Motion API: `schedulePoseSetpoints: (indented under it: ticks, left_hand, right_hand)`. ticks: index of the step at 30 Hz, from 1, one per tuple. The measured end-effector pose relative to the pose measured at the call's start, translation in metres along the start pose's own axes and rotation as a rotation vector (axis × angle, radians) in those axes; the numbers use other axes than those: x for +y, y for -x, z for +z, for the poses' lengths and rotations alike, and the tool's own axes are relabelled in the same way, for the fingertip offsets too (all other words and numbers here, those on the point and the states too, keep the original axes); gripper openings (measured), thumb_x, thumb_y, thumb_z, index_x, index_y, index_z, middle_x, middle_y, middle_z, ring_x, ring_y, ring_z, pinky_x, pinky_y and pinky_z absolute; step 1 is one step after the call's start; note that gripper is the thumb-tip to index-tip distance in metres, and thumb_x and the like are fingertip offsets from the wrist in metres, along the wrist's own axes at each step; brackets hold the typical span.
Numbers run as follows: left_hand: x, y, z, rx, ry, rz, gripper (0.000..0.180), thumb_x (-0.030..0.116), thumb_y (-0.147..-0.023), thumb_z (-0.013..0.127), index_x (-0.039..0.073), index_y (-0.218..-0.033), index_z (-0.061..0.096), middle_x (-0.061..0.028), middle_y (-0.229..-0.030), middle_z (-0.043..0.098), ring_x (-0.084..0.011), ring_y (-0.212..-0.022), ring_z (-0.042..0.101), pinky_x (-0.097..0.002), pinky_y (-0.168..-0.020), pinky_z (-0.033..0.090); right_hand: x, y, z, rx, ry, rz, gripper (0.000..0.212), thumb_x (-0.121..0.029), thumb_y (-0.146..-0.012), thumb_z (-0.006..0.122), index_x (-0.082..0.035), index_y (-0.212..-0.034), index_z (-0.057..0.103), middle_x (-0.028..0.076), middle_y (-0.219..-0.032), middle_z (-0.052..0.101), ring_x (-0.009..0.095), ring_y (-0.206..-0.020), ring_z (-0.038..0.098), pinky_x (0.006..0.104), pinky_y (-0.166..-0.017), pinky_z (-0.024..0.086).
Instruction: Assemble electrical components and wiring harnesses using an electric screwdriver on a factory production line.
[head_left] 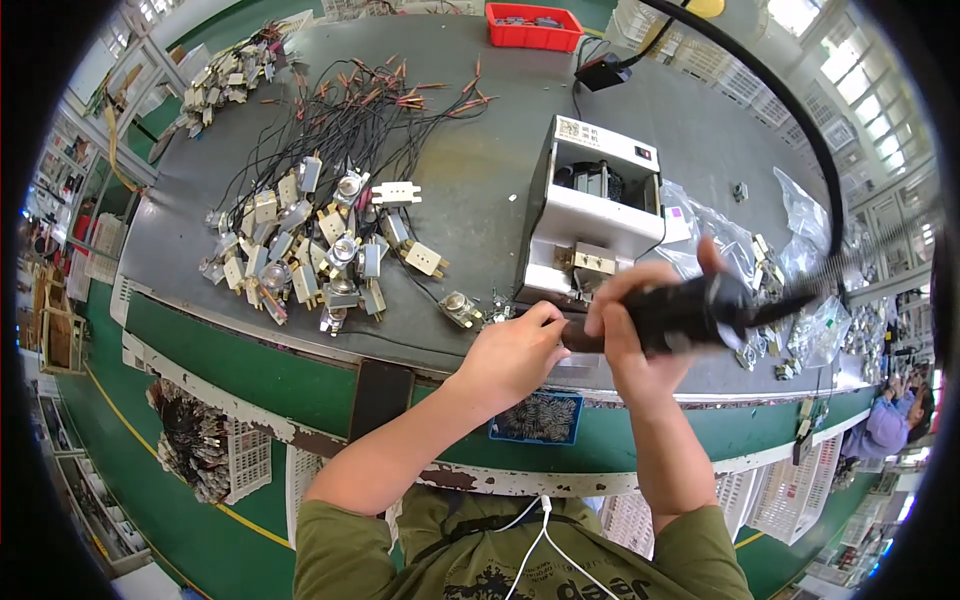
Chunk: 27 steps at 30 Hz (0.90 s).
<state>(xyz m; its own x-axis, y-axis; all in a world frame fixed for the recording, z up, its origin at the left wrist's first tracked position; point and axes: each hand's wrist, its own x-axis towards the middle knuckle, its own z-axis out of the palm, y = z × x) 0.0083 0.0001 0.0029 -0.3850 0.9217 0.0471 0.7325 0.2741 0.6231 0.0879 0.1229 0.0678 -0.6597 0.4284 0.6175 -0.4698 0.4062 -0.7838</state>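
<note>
A black electric screwdriver (680, 312) lies across my right hand (645, 372), whose fingers wrap round its body; the tool is tilted and blurred by motion. Its narrow nose points left at my left hand (512, 358). The left thumb and fingertips are pinched together there, and what they hold is hidden. Just beyond both hands stands a white and grey box-shaped machine (600, 222), with a small beige block (594, 258) at its front. Tiny metal bits (498, 308) lie beside the left fingers, next to a silvery fitting (460, 308).
Beige and grey connector blocks (332, 225) with black leads (345, 130) pile up at left. A blue tray (537, 440) of small metal parts hangs at the front edge. Plastic bags (820, 335) lie right, a red bin (533, 36) far. A black cable (800, 95) arches overhead.
</note>
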Motion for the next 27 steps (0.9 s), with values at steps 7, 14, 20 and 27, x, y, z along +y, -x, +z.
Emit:
schedulePoseSetpoints:
  ticks: [7, 14, 20, 27]
  left_hand:
    - [-0.002, 0.001, 0.000, 0.035, 0.010, 0.042, 0.028, 0.023, -0.090, 0.067, 0.000, -0.103, 0.060, -0.0087, -0.112, 0.058, -0.0306, -0.083, 0.068, -0.0411, -0.069, 0.056]
    - [-0.007, -0.002, 0.003, 0.008, 0.038, 0.049, 0.027, 0.023, -0.089, 0.068, 0.000, -0.103, 0.060, -0.0073, -0.113, 0.057, -0.0296, -0.083, 0.068, -0.0413, -0.070, 0.056]
    - [-0.008, 0.000, -0.002, 0.036, -0.024, 0.112, 0.029, 0.023, -0.089, 0.069, 0.005, -0.111, 0.063, -0.0043, -0.110, 0.059, -0.0252, -0.090, 0.067, -0.0380, -0.071, 0.055]
    - [-0.006, 0.000, 0.003, 0.113, 0.011, 0.160, 0.031, 0.023, -0.088, 0.070, 0.012, -0.116, 0.066, -0.0030, -0.110, 0.061, -0.0248, -0.092, 0.066, -0.0371, -0.075, 0.055]
  right_hand:
    - [0.000, -0.003, -0.003, -0.110, 0.097, -0.064, 0.095, 0.009, -0.084, 0.061, -0.013, -0.152, -0.001, 0.014, -0.095, 0.061, 0.016, -0.066, 0.062, 0.0289, -0.063, 0.054]
    - [0.000, -0.006, 0.003, -0.123, 0.045, -0.066, 0.097, 0.013, -0.079, 0.064, -0.008, -0.151, 0.004, 0.015, -0.096, 0.064, 0.016, -0.072, 0.063, 0.0277, -0.068, 0.053]
    - [-0.013, -0.007, -0.004, -0.034, -0.033, 0.027, 0.098, 0.009, -0.082, 0.064, -0.014, -0.154, 0.001, 0.015, -0.096, 0.064, 0.016, -0.068, 0.062, 0.0282, -0.065, 0.053]
    - [-0.021, -0.040, -0.014, 0.175, -0.050, -0.082, 0.094, -0.004, -0.093, 0.061, -0.019, -0.156, -0.007, 0.014, -0.098, 0.060, 0.017, -0.065, 0.058, 0.0334, -0.062, 0.051]
